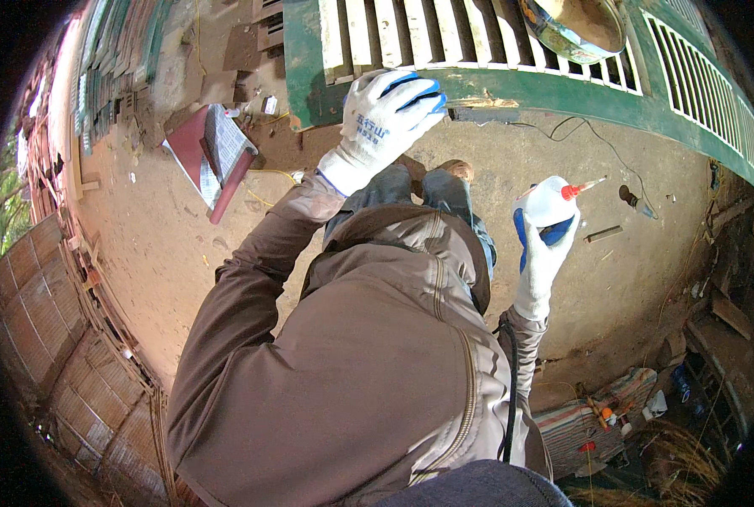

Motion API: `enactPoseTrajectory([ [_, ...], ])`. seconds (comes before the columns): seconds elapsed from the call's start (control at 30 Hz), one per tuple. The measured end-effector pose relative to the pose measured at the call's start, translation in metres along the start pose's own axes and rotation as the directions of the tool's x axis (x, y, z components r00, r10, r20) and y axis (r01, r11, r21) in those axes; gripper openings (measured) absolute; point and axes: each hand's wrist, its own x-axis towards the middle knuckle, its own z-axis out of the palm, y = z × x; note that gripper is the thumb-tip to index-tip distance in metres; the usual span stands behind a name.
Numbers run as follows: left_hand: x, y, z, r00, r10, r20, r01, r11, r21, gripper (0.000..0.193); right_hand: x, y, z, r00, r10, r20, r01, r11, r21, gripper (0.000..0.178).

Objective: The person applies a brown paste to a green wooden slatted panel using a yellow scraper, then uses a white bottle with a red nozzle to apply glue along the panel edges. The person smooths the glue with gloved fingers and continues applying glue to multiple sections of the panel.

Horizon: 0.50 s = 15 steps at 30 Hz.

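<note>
My left hand (383,127), in a white work glove with blue coating, is at the near edge of a green slatted shutter panel (529,99). Its fingers are slightly bent and apart, with nothing visible in them; whether they touch the panel I cannot tell. In my right hand (543,258), gloved the same way, is a white squeeze bottle (541,199). The bottle is tilted, and its red cap with a thin nozzle points right, away from the panel.
A round open can (576,34) stands on the panel's slats. A thin dark cable (622,156) runs over the floor at right. Folded printed sheet with reddish board (216,156) lies at left. Stacked green slats (111,72) are at far left; a striped sack (592,427) lies lower right.
</note>
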Motion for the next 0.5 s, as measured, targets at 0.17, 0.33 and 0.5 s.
enactPoseTrajectory([
  [0.17,0.002,0.019,0.007,0.986,0.02,0.163,-0.034,0.996,0.083,0.067,-0.001,-0.002,0.001,1.0,0.018,-0.011,-0.018,1.0,-0.008,0.067],
  [0.33,0.021,0.027,0.017,0.971,0.079,0.227,-0.104,0.989,0.103,0.069,-0.003,-0.004,0.002,1.0,0.022,-0.019,-0.022,0.999,0.03,0.066],
  [0.5,0.049,0.022,0.016,0.94,0.166,0.298,-0.207,0.972,0.111,0.065,-0.005,-0.002,0.001,0.998,0.042,-0.044,-0.039,0.998,0.054,0.067],
])
